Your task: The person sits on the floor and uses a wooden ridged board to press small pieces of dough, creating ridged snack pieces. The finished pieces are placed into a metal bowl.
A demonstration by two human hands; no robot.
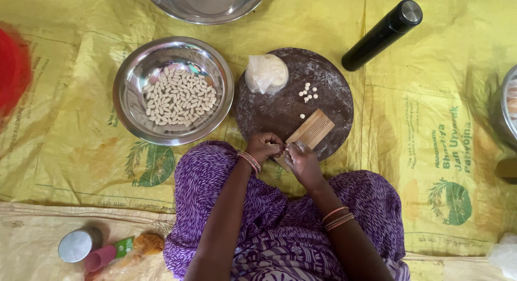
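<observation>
On the yellow sheet [81,146], right of the bowl [173,90] of shaped bits, left hand [263,146] and right hand [302,161] pinch together on something tiny over the comb [309,131]; it could slip off the board [293,103].

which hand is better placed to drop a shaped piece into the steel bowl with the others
Left, most likely. The left hand sits on the side of the steel bowl holding the shaped pieces, while the right hand rests by the ridged wooden comb on the round board, farther from it.
</observation>
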